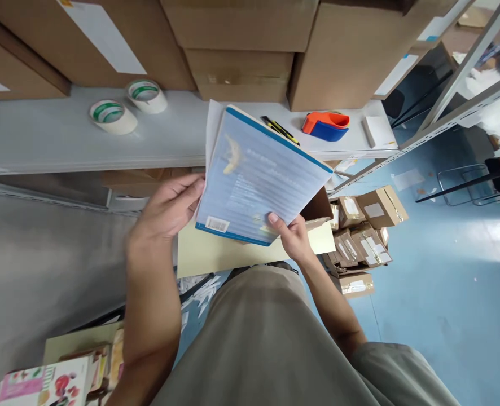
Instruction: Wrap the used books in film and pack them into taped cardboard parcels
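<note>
A blue book (pixel 258 175) with a barcode at its lower left corner is held up in front of me, tilted. White paper (pixel 213 127) shows along its left edge. My left hand (pixel 169 206) pinches that left edge between thumb and fingers. At the book's lower right, my right hand (pixel 292 234) grips it with the thumb on the cover and the fingers hidden behind. Below the book lies a pale yellow board (pixel 207 254), and an open cardboard box (pixel 320 208) is partly hidden behind the book.
On the grey shelf (pixel 42 129) are two tape rolls (pixel 113 117), markers (pixel 280 129), an orange-and-blue object (pixel 326 125) and a white paper stack (pixel 379 132). Large cartons (pixel 245 73) stand behind. Small boxes (pixel 360 242) are piled at right; books (pixel 59 378) lie lower left.
</note>
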A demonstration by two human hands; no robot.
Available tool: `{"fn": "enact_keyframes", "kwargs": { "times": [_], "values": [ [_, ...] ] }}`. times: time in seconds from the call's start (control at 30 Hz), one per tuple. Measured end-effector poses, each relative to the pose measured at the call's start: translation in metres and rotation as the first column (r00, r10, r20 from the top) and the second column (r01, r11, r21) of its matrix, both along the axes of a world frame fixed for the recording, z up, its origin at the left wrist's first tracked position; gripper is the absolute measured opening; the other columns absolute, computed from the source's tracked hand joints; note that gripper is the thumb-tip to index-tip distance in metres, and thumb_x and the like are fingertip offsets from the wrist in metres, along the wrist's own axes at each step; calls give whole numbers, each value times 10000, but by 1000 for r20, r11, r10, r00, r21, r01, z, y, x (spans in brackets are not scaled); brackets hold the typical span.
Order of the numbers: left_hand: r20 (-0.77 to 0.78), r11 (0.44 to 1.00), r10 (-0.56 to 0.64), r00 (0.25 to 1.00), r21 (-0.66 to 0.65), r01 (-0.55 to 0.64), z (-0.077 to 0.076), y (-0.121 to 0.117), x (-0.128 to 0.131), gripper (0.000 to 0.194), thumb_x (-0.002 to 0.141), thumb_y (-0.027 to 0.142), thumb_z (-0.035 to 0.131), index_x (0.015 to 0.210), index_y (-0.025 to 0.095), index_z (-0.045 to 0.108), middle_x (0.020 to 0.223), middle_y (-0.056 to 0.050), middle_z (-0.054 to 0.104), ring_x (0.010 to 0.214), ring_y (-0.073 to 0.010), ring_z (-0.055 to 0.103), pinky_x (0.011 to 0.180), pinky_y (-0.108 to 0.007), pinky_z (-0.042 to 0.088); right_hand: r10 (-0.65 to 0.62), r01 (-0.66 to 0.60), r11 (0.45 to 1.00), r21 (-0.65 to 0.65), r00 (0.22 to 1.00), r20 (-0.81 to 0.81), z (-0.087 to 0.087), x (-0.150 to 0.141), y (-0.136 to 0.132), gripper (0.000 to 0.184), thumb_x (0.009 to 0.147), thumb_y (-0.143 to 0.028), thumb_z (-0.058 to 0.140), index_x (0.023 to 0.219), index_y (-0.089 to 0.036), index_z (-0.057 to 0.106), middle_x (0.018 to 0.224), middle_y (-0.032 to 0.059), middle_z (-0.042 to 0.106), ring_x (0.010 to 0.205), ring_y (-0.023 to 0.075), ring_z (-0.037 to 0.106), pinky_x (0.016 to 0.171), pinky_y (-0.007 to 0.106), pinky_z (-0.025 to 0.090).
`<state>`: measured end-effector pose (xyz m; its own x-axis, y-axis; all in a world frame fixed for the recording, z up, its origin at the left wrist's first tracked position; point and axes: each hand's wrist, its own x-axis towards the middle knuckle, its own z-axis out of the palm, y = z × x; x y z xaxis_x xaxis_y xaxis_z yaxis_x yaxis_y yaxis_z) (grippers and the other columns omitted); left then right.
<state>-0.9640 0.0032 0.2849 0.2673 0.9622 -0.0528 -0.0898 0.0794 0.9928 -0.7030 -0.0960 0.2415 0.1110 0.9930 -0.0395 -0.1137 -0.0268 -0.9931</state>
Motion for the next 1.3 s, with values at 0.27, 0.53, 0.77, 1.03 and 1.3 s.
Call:
{"fn": "enact_keyframes", "kwargs": {
  "times": [0.27,0.53,0.77,1.03,1.3],
  "values": [
    [-298,948,-18,954,298,111,52,-8,78,526,1041,598,797,1367,187,838,1186,-76,875,1044,-234,818,918,-305,659,51,-71,996,52,947,316,-17,78,12,568,1039,-761,693,1118,-208,800,1081,107,855,1069,312,804,959,417,655],
    [-736,911,70,674,322,258,50,-3,124,338,1082,390,640,1324,267,840,1203,-4,852,1127,-288,801,1132,-399,593,99,-351,936,21,319,943,-45,152,-15,337,1111,-291,708,1426,-199,787,1410,153,830,1457,351,709,1393,607,386],
    [-794,930,-182,580,52,364,-38,2,133,398,1038,297,582,1340,245,837,1347,-60,853,1260,-341,797,1157,-450,600,105,-389,921,-15,210,972,-59,163,-37,358,1124,-113,576,1381,-200,809,1286,136,855,1408,318,733,1409,577,353],
    [-775,899,-360,519,-141,414,-96,-16,148,328,995,272,640,1230,261,869,1240,-83,885,1183,-361,827,1090,-430,612,130,-354,934,-36,245,961,-74,166,-61,375,1078,-69,623,1253,-295,866,1210,89,869,1376,330,752,1392,661,345],
    [-741,863,-462,487,-249,440,-140,-16,157,320,926,203,684,1189,241,862,1251,-105,883,1182,-334,840,1073,-391,619,87,-330,944,4,262,961,-74,163,-61,350,1096,-104,616,1234,-294,876,1211,95,868,1364,333,753,1365,658,389]
  ]
}}
